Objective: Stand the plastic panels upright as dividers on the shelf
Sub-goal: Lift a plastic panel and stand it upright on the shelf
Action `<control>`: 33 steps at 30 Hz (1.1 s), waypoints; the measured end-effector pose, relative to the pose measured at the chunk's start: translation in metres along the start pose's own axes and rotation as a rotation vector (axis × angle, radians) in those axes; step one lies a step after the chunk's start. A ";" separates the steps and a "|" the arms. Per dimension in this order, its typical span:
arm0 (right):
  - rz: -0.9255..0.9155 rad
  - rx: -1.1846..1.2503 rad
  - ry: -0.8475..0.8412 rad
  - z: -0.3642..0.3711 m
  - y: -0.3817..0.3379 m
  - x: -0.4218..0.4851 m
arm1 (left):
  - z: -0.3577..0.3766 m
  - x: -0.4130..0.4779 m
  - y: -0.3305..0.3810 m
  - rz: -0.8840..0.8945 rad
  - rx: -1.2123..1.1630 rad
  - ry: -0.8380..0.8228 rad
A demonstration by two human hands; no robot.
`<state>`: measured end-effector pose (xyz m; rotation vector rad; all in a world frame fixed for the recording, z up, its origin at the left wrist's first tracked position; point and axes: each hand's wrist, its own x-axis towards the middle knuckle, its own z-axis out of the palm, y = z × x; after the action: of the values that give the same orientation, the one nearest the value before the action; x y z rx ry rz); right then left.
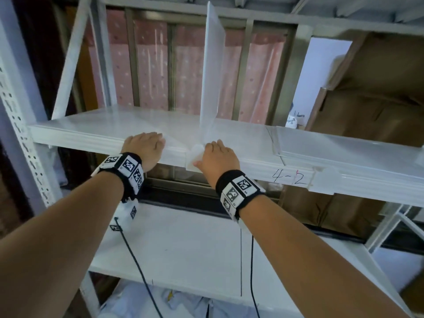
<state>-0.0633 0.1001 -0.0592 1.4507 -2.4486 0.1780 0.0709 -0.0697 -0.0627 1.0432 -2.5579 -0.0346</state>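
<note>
A translucent plastic panel [212, 72] stands upright on the white shelf [298, 145], running front to back near its middle. A flat translucent sheet [146, 121] lies on the shelf to the panel's left. My left hand [146, 149] rests palm down on the shelf's front edge, fingers on that flat sheet. My right hand [218, 158] is at the foot of the upright panel, thumb and fingers around a pale plastic piece [195, 157] that hangs over the shelf edge. Both wrists wear black bands with printed markers.
Brown cardboard boxes [371, 95] fill the right end of the shelf and the space behind. A lower white shelf [183, 253] lies below my arms, with black cables across it. The perforated upright post [23, 134] stands at left. "4-12" is handwritten on the shelf front.
</note>
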 end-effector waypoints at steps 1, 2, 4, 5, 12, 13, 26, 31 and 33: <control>-0.004 0.017 -0.022 -0.001 -0.001 0.003 | 0.004 -0.002 0.001 0.002 -0.037 0.057; -0.009 0.024 -0.029 -0.002 0.000 0.005 | 0.006 -0.004 0.000 0.008 -0.076 0.111; -0.016 0.029 -0.026 -0.001 0.003 0.007 | 0.003 -0.001 -0.012 -0.027 -0.158 0.155; -0.018 0.034 -0.027 0.001 0.005 0.007 | 0.000 0.005 -0.023 -0.091 -0.174 0.152; -0.045 0.003 -0.026 0.003 0.008 0.009 | 0.006 0.033 -0.049 -0.294 0.090 0.152; -0.047 0.004 -0.025 0.003 0.007 0.010 | 0.005 0.033 -0.048 -0.291 0.103 0.161; -0.049 0.007 -0.047 0.001 -0.001 0.012 | 0.002 0.034 -0.043 -0.225 0.281 0.073; -0.046 0.010 -0.035 0.004 -0.009 0.016 | 0.008 0.041 -0.047 -0.191 0.325 0.042; -0.052 0.006 -0.022 0.007 -0.014 0.019 | 0.011 0.042 -0.050 -0.186 0.325 0.058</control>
<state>-0.0608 0.0753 -0.0601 1.5253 -2.4261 0.1600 0.0731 -0.1352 -0.0669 1.3764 -2.4573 0.3683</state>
